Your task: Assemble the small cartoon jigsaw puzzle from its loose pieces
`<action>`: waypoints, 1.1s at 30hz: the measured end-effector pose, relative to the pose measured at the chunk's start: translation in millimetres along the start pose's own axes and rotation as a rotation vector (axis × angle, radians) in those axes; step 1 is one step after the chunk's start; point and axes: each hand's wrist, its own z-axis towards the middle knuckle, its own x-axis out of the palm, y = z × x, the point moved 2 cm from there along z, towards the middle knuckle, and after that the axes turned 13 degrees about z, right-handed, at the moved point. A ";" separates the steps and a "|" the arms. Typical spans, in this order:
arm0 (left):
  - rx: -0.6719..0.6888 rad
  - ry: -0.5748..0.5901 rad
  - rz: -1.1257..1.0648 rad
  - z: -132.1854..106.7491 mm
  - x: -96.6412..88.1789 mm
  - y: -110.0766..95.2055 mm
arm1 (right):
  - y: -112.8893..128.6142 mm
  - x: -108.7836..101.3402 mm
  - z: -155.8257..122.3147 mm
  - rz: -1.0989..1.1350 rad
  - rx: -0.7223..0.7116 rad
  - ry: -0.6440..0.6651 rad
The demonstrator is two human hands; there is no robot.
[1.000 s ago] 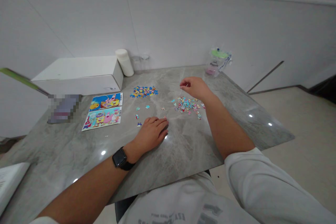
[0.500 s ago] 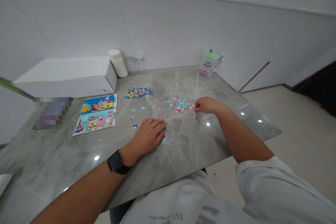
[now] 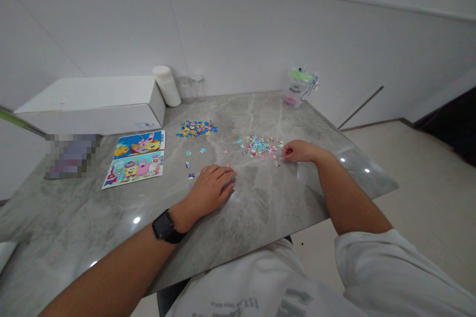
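Note:
My left hand (image 3: 213,188) lies flat on the grey marble table (image 3: 260,208), fingers together and stretched out, holding nothing; a black watch sits on that wrist. A few loose puzzle pieces (image 3: 191,164) lie just beyond its fingertips. My right hand (image 3: 297,151) rests at the right edge of a pile of pink and blue puzzle pieces (image 3: 258,146), fingers curled in a pinch; what they hold is too small to see. A second pile of blue and yellow pieces (image 3: 196,129) lies farther back.
Two cartoon picture cards (image 3: 137,157) lie left of the pieces. A long white box (image 3: 92,104), a white cylinder (image 3: 166,85) and two clear jars (image 3: 190,87) stand along the back wall. A plastic bag (image 3: 299,86) sits at the back right corner. The table's right edge borders the floor.
My right hand came down from above the far side of the pink pile and now sits low at its right edge. My left hand has stayed flat in place.

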 end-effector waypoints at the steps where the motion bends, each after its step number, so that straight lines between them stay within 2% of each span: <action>1: 0.001 -0.003 -0.003 0.1 -0.1 -0.1 | -1.7 -1.9 0.6 -0.017 0.014 0.001; 7: 0.018 0.005 0.016 1.0 -2.7 -0.9 | 10.1 -4.5 6.4 -0.097 -0.005 -0.144; 14: 0.010 0.037 0.064 2.4 -7.1 -2.9 | 31.5 12.3 13.2 -0.212 -0.008 -0.116; 20: 0.007 0.030 0.062 1.6 -8.0 -3.1 | 39.7 16.8 12.7 -0.131 -0.052 -0.072; 25: 0.007 0.035 0.054 1.4 -9.2 -3.1 | 53.3 17.6 13.3 -0.137 -0.115 -0.095; 29: -0.006 0.037 0.048 1.6 -8.4 -1.5 | 79.7 9.7 17.3 -0.076 -0.209 -0.064; 33: -0.022 0.022 0.049 1.4 -6.5 1.3 | 125.8 -7.4 21.2 0.029 -0.348 -0.069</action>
